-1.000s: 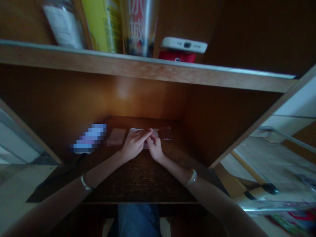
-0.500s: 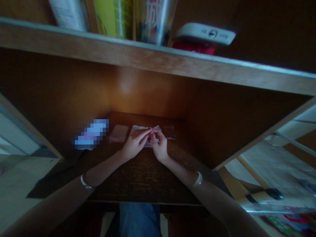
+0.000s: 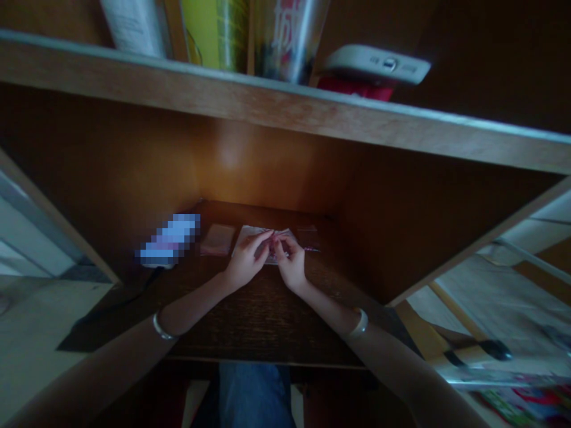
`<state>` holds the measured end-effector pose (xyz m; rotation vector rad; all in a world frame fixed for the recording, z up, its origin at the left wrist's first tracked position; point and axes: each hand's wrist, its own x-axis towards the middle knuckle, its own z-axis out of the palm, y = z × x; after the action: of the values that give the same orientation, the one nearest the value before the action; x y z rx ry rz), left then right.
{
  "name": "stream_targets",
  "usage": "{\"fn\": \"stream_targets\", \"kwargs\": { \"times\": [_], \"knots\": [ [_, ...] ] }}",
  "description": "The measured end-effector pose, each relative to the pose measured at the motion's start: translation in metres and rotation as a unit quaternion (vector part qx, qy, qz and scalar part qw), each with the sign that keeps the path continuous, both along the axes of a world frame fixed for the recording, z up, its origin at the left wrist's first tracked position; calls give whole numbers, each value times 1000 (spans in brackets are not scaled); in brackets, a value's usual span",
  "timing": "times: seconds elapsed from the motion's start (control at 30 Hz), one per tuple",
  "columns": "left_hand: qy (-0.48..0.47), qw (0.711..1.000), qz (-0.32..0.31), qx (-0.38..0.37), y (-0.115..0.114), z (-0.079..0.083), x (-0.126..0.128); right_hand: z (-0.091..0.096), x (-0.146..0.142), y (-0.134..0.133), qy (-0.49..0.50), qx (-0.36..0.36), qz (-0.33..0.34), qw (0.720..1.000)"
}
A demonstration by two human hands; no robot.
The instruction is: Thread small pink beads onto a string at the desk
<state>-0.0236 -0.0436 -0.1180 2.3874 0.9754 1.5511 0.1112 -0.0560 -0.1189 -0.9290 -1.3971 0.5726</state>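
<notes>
My left hand (image 3: 245, 261) and my right hand (image 3: 291, 261) meet at the back of a dark wooden desk (image 3: 250, 321). Both pinch a small pinkish item between their fingertips, too small and dim to name. Under them lies a pale sheet or packet (image 3: 250, 233). A small clear packet (image 3: 217, 239) lies to the left of it, and another small clear bag (image 3: 308, 239) lies to the right. Each wrist wears a bangle.
A blurred-out pale object (image 3: 169, 239) sits at the desk's left with a dark cable running off it. A wooden shelf (image 3: 285, 113) hangs overhead, bearing books, a metal can and a white device (image 3: 379, 62). Side panels close the desk in on both sides.
My left hand's fingers went from flat on the sheet to a pinch meeting the right fingertips. The view shifted slightly.
</notes>
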Motion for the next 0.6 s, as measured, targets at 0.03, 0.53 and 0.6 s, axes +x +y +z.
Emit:
{"fn": "stream_targets", "kwargs": {
  "times": [0.03,0.53,0.6],
  "knots": [
    [3,1000,0,-2,0,0,0,0,0,1,-4,3,3,1000],
    [-106,988,-40,-102,5,2,0,0,-4,-2,-46,24,-6,999],
    [-80,993,-28,-80,5,4,-2,0,-5,-3,-67,33,-7,997]
  ]
}}
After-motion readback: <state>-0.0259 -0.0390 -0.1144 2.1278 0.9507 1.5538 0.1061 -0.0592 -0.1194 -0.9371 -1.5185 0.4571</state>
